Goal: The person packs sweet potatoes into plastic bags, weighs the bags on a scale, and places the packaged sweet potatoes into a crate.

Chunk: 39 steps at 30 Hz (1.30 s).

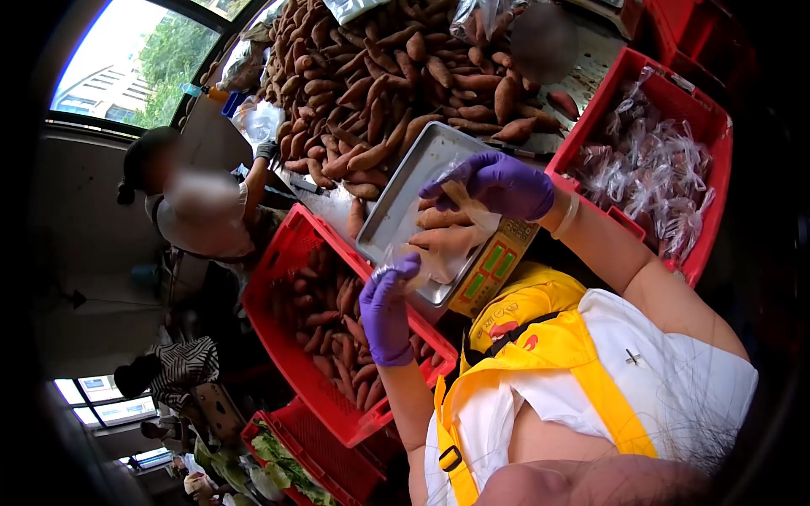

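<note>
A clear plastic bag (460, 261) with several sweet potatoes (443, 239) in it lies over the metal tray (396, 190) of a digital scale (488, 271). My left hand (388, 312), in a purple glove, is closed on the bag's near left end. At the opposite end, my purple-gloved right hand (510, 185) has its fingers curled around the bag's plastic. The scale's green displays face me. Part of the tray is hidden behind the bag and my right hand.
Loose sweet potatoes (354, 84) form a large heap beyond the scale. A red crate (278, 337) of them stands at left; another red crate (561, 160) at right contains bagged ones. A person (207, 215) works by the heap. Leafy greens (283, 464) sit at lower left.
</note>
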{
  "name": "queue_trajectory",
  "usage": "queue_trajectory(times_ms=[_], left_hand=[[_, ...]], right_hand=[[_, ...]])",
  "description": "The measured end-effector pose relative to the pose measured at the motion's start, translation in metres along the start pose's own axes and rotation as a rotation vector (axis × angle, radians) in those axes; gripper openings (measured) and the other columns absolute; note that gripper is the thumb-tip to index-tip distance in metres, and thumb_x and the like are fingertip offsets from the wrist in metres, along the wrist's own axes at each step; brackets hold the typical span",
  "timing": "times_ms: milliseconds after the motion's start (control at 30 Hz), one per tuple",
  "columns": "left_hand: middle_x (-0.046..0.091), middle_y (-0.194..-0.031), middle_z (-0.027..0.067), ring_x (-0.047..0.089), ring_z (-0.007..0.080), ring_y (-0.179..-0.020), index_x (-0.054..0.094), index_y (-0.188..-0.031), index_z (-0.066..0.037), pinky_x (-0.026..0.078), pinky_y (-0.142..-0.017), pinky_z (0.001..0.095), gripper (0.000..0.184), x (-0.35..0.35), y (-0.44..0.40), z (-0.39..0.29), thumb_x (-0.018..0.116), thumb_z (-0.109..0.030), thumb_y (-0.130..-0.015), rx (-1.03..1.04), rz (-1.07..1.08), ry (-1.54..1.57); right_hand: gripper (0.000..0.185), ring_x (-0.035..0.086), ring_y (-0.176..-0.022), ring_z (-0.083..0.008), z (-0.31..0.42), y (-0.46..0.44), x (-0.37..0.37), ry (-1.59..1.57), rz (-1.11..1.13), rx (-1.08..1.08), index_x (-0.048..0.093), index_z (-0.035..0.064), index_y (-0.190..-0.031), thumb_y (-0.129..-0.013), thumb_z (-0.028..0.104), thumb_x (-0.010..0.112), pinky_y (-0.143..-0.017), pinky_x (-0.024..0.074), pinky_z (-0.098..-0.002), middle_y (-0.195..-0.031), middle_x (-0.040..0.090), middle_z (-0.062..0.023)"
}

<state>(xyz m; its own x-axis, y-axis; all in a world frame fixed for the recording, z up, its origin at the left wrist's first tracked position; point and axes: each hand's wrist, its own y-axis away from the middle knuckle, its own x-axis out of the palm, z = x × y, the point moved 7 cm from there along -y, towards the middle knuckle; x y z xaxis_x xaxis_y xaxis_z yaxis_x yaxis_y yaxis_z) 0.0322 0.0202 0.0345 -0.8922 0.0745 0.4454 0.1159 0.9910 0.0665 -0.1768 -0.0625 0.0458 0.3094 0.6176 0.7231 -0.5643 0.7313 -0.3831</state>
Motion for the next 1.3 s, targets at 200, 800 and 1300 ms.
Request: queue_trajectory(times_ms=[200, 800, 1300], left_hand=[[0.056, -0.132, 0.0189, 0.053, 0.0244, -0.121, 0.058, -0.121, 0.009, 0.04, -0.102, 0.0322, 0.037, 0.067, -0.024, -0.039, 0.05, 0.002, -0.086, 0.168, 0.192, -0.094], [0.069, -0.094, 0.0035, 0.064, 0.0124, -0.079, 0.067, -0.104, 0.0, 0.051, -0.074, 0.025, 0.024, 0.058, -0.08, -0.014, 0.072, -0.003, -0.082, -0.004, 0.138, -0.284], [0.065, -0.08, 0.0124, 0.062, 0.0283, -0.079, 0.07, -0.091, -0.003, 0.049, -0.074, 0.0376, 0.02, -0.058, -0.082, 0.042, 0.066, -0.012, -0.074, 0.422, -0.159, -1.579]], right_hand=[[0.03, 0.057, -0.118, -0.0246, 0.016, -0.023, 0.006, 0.186, -0.007, -0.031, 0.066, -0.001, -0.113, -0.083, -0.001, 0.063, -0.099, 0.0462, -0.0379, -0.137, 0.051, -0.0185], [0.055, 0.063, -0.104, -0.0254, 0.005, -0.046, 0.041, 1.263, 0.057, -0.323, 0.061, 0.0131, -0.128, -0.075, 0.01, 0.073, -0.092, 0.0481, -0.0312, -0.121, 0.063, -0.013], [0.018, 0.058, -0.071, -0.0278, -0.046, 0.07, -0.064, 1.581, 0.06, 0.171, 0.059, 0.0073, -0.076, -0.075, 0.022, 0.07, -0.096, 0.037, -0.0399, -0.071, 0.058, -0.0091]])
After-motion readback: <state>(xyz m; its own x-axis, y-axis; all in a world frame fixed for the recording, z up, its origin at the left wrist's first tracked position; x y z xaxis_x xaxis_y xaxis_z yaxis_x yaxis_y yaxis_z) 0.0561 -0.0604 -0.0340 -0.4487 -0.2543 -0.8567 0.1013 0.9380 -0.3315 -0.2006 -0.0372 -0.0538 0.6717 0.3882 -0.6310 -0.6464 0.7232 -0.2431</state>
